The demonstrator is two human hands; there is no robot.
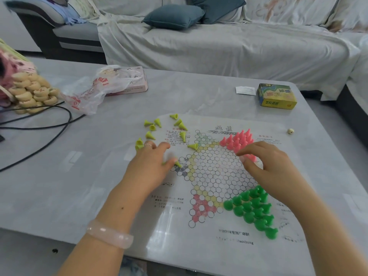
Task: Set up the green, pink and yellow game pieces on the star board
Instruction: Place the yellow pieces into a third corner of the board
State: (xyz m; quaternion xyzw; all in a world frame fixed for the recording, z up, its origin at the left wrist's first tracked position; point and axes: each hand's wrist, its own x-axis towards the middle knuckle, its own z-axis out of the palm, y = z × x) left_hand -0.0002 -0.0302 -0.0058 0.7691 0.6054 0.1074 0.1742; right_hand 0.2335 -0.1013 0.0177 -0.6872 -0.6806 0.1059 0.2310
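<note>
While both hands work over the board:
Board (209, 172): paper star sheet, flat on table (99, 186), near-right of centre.
Green pieces (253, 208): upright, filling near-right point.
Pink pieces (237, 140): upright, far-right point, partly behind right hand.
Yellow pieces (159, 128): most tipped over, loose at board's far-left corner.
L hand (151, 164): fingers curled, pinching one yellow piece (177, 163) at left point.
R hand (266, 166): fingers bent narrow over pink pieces; whether it holds one, can't tell.
</note>
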